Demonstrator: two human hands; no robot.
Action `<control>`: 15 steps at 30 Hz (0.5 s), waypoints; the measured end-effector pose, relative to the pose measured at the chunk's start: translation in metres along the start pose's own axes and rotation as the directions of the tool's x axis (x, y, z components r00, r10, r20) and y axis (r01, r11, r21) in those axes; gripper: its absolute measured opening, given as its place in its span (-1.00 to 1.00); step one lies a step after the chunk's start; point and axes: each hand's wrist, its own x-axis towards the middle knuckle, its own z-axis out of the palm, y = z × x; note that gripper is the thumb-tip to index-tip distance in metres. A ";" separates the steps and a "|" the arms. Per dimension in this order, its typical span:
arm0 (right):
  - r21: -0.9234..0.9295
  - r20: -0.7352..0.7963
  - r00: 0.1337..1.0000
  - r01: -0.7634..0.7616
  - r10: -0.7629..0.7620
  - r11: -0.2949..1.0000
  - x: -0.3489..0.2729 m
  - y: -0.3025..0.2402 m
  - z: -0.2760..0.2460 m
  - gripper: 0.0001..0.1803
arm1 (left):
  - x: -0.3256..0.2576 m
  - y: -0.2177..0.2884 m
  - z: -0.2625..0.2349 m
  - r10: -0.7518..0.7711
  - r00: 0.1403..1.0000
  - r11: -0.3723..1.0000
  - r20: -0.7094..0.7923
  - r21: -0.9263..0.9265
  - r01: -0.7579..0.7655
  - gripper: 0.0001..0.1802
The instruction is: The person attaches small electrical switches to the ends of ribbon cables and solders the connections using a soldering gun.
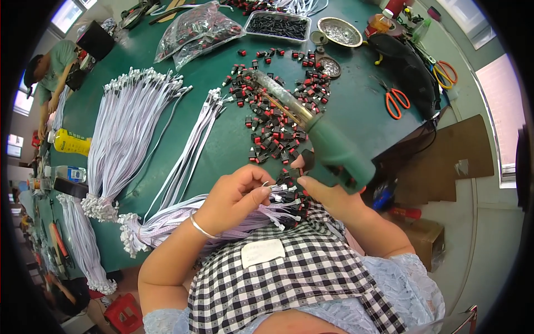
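Observation:
My left hand (238,200), with a bangle at the wrist, is closed, thumb and index finger pinching the thin end of a white wire (265,183). To its right my right hand (334,201) is curled, its fingertips beside a small dark piece (306,158). A green gun-shaped tool (339,150) with a metal barrel hides part of those fingers, and no finger is seen wrapped round its handle. Across my lap lies a bundle of white cables (183,221), with white connectors at one end and black switches at the other. Red-and-black rocker switches (272,131) lie heaped under the barrel.
More white cable bundles (130,128) lie left. At the back are plastic bags of switches (197,30), a tray of black pieces (278,26) and a metal dish (340,32). Orange-handled scissors (396,104) lie right. Another person (55,67) works at the far left.

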 end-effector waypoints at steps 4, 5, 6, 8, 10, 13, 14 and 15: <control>-0.272 0.135 0.929 0.368 -0.344 0.889 0.001 0.006 -0.002 -0.72 | -0.004 -0.001 -0.003 0.057 0.998 0.984 -0.006 0.172 -0.055 -0.86; -0.288 0.141 0.925 0.378 -0.352 0.880 0.002 0.006 -0.001 -0.72 | -0.005 -0.001 -0.003 0.073 0.997 0.979 -0.019 0.194 -0.068 -0.86; -0.303 0.148 0.921 0.388 -0.360 0.870 0.002 0.006 0.000 -0.72 | -0.004 0.000 -0.003 0.068 0.997 0.979 -0.026 0.195 -0.061 -0.86; -0.145 0.103 0.989 0.125 -0.110 0.982 -0.001 -0.001 0.003 -0.72 | -0.001 0.000 -0.002 0.090 0.995 0.967 -0.038 0.243 -0.078 -0.85; 0.019 0.104 0.983 -0.153 0.151 0.988 -0.001 -0.002 0.006 -0.71 | 0.001 -0.001 0.003 0.028 0.999 0.992 -0.043 0.121 -0.023 -0.85; 0.068 0.045 0.998 -0.035 0.032 0.997 0.003 0.004 0.008 -0.71 | 0.000 -0.003 0.002 -0.036 0.999 0.998 -0.032 -0.052 0.034 -0.85; 0.067 0.047 0.998 -0.035 0.032 0.997 0.003 0.004 0.008 -0.71 | 0.000 -0.004 0.002 -0.042 0.999 0.994 -0.024 -0.103 0.040 -0.86; 0.084 0.054 0.996 -0.071 0.067 0.994 0.003 0.004 0.008 -0.72 | 0.000 -0.005 0.001 -0.041 0.999 0.994 -0.025 -0.104 0.039 -0.86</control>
